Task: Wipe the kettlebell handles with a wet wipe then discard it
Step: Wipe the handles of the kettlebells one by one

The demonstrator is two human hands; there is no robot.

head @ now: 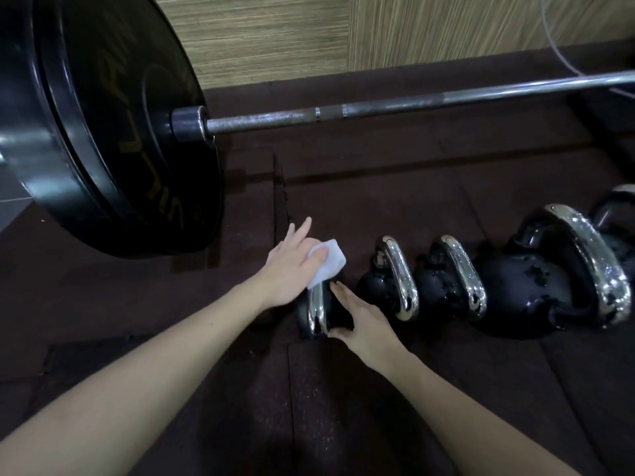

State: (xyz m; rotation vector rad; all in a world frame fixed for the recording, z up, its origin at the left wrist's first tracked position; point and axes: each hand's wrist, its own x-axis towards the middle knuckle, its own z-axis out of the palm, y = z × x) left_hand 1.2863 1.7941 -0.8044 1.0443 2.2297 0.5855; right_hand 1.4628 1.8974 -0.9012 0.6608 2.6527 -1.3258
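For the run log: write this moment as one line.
left hand presses wet wipe on first kettlebell handle | right hand steadies kettlebell | other handles unwiped | wipe not discarded

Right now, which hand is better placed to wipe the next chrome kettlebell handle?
Left. The left hand already presses the white wet wipe on the first chrome handle; the right hand steadies that small black kettlebell and has no wipe.

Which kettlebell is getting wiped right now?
The smallest kettlebell, at the left end of the row. The left hand presses the white wipe on its shiny handle, and the right hand steadies it. The others go untouched.
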